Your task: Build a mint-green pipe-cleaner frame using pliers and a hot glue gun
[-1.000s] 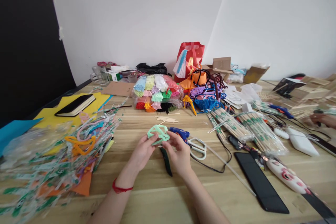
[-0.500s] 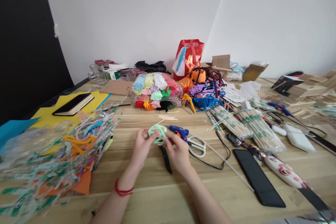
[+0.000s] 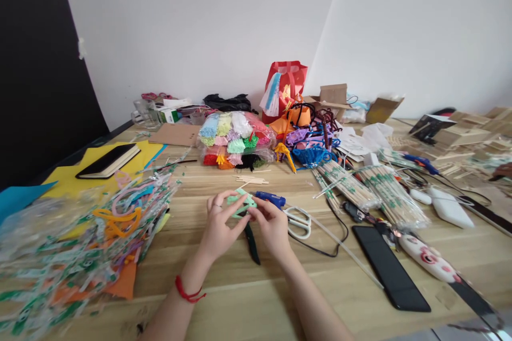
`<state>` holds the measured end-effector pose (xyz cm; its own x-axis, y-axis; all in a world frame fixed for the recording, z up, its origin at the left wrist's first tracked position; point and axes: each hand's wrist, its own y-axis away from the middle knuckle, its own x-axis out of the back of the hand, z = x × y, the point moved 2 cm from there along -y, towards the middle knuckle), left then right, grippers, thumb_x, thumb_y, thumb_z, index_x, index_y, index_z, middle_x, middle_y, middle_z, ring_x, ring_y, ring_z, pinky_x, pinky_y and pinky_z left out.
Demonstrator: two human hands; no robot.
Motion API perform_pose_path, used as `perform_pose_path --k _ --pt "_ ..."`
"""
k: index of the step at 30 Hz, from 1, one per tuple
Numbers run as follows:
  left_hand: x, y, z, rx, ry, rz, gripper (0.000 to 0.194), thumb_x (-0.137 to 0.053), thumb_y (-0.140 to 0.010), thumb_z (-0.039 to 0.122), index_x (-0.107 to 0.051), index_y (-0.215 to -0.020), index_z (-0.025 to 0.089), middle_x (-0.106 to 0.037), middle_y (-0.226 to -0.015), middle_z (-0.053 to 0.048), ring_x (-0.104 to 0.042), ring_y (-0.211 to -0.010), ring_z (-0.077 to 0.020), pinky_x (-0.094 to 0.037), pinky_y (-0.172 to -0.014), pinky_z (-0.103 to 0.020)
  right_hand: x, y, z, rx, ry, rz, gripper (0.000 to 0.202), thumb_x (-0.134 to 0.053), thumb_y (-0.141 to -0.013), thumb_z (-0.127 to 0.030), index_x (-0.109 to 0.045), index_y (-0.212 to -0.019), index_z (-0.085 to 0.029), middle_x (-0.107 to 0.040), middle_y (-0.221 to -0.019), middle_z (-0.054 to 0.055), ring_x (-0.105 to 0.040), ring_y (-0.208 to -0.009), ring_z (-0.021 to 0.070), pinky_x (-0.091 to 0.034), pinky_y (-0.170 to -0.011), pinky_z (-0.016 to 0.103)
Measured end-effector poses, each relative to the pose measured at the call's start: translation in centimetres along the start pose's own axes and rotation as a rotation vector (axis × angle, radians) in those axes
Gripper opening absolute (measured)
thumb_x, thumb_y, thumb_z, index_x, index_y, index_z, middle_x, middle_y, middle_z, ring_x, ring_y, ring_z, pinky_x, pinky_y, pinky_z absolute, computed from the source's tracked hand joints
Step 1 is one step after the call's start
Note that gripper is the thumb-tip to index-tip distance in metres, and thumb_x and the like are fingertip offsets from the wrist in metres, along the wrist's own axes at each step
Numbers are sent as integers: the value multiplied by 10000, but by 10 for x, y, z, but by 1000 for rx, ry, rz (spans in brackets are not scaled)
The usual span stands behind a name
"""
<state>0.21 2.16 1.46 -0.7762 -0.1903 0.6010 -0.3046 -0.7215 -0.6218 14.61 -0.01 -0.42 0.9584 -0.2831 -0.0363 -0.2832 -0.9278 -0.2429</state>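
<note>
A small mint-green openwork shape [image 3: 249, 201], which looks bent from pipe cleaners, is held up over the table between both hands. My left hand [image 3: 218, 226] grips its left side, with its thumb and fingers partly hiding it. My right hand [image 3: 274, 226] pinches its right edge between thumb and fingertips. Below the hands, a dark curved handle-like object [image 3: 252, 245] lies on the wood. Just behind my right hand rests a blue glue gun [image 3: 271, 199], and to its right lie white-handled scissors [image 3: 300, 222].
Wrapped pipe cleaners [image 3: 236, 141] and a red bag [image 3: 286, 85] stand behind. Scraps [image 3: 80, 256] and a black notebook [image 3: 107, 160] cover the left. Bundled wooden sticks [image 3: 394, 197] and a black phone [image 3: 390, 266] lie right. Another person's hand [image 3: 503, 170] shows at the right edge.
My left hand has turned and its fingers have shifted over the green shape, which is tilted differently. The view has moved slightly, and another person's hand has come in at right.
</note>
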Motion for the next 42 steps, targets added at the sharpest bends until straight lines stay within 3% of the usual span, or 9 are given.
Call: perform_pose_path --k 3,9,12,19,25,30,35,39,42 --pt "-1 -1 -6 11 -23 44 392 -678 -752 340 -637 -1141 320 -616 -1101 -71 -485 -1039 -261 -372 -935 -430 -1 0 -2 17 -47 -44 283 -628 -766 -290 -712 -1030 -234 -711 -954 63 -622 -713 200 -521 -701 350" --pt "-6 -1 -12 44 94 10 310 -677 -754 320 -680 -1064 337 -703 -1008 -57 -579 -981 -259 -330 -959 -438 3 -1 1 43 56 -1 197 -650 -743 -264 -753 -909 -234 -730 -791 46 -621 -709 204 -502 -747 366" --pt "-6 -2 -9 98 205 11 282 -680 -746 318 -698 -1027 332 -713 -989 -54 -598 -964 -257 -345 -958 -428 4 -3 2 15 37 10 177 -673 -719 -283 -752 -867 -226 -735 -835 51 -640 -796 219 -491 -807 375" --pt "-3 -4 -6 214 379 21 278 -718 -694 325 -721 -973 321 -713 -964 -53 -593 -956 -261 -389 -946 -406 1 -3 0 -49 -39 -20 195 -670 -718 -319 -715 -859 -191 -720 -803 52 -649 -737 204 -518 -707 333" --pt "-5 -2 -14 232 393 -40 278 -725 -685 293 -723 -962 318 -707 -944 -48 -599 -916 -245 -425 -891 -370 17 -12 -6 120 240 -48 187 -652 -756 -373 -719 -813 -208 -686 -830 64 -600 -694 188 -478 -657 311" --pt "-3 -3 -16 272 344 -78 343 -760 -640 301 -718 -980 307 -711 -911 -59 -601 -898 -263 -408 -900 -390 44 -23 1 126 699 288 374 -508 -830 -508 -618 -723 -167 -607 -700 80 -546 -660 207 -424 -658 329" --pt "1 -4 -23 378 386 -89 381 -792 -573 268 -731 -949 299 -716 -802 -52 -626 -786 -254 -454 -813 -358 39 -20 11 -10 1077 275 519 -593 -707 -609 -557 -913 -134 -631 -846 155 -583 -834 310 -411 -694 371" --pt "0 0 -34 488 514 -215 287 -721 -643 236 -738 -927 272 -736 -826 -47 -657 -742 -231 -496 -700 -308 32 -17 11 -157 1213 237 576 -551 -756 -576 -514 -1080 -100 -653 -891 192 -593 -919 367 -391 -748 434" --pt "0 2 -40 459 431 -255 253 -698 -669 245 -738 -918 257 -724 -801 -38 -637 -682 -196 -496 -649 -282 32 -20 11 -202 1250 210 535 -528 -790 -526 -514 -1119 -104 -662 -918 197 -598 -951 361 -379 -796 452"
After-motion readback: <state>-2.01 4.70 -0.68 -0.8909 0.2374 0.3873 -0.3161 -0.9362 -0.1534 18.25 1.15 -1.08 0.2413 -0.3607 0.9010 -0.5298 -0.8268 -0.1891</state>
